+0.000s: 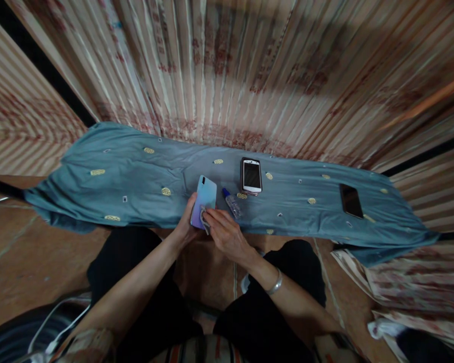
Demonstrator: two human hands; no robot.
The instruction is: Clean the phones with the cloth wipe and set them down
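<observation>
A smartphone (pixel 208 190) with a shiny blue-to-purple back is tilted up near the front edge of the cloth-covered table. My left hand (pixel 186 221) is closed around its left side and lower end, and the camera corner points away from me. Pinched in my right hand (pixel 225 233) is a small grey cloth (pixel 204 218), which touches the lower part of the phone's back. Just right of the phone lies a small clear bottle (pixel 232 204) with a blue cap. The phone's screen side is hidden.
Behind the bottle, a white-framed phone (pixel 251 175) rests on top of a stack. A dark phone (pixel 351 200) lies farther right. Under them is a teal cloth (pixel 136 189) with a yellow pineapple print. A striped curtain (pixel 219 75) hangs behind, and dark poles stand at both sides.
</observation>
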